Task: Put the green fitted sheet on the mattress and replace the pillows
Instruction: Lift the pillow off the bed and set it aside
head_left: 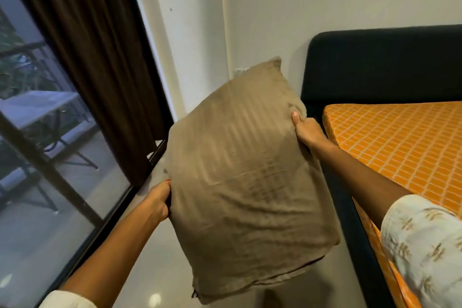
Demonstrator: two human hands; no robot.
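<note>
A taupe pillow [245, 182] with faint stripes hangs in the air between the window and the bed, held upright and slightly tilted. My left hand [157, 201] grips its left edge low down. My right hand [306, 130] grips its right edge higher up, thumb on the front. The mattress [400, 147] at the right is bare, covered only in an orange checked ticking. No green sheet is in view.
A dark padded headboard [375, 65] and bed frame [350, 220] border the mattress. A brown curtain [95, 57] hangs by a large glass door [50, 157] at the left. A narrow strip of pale floor [160, 270] runs between the glass door and the bed.
</note>
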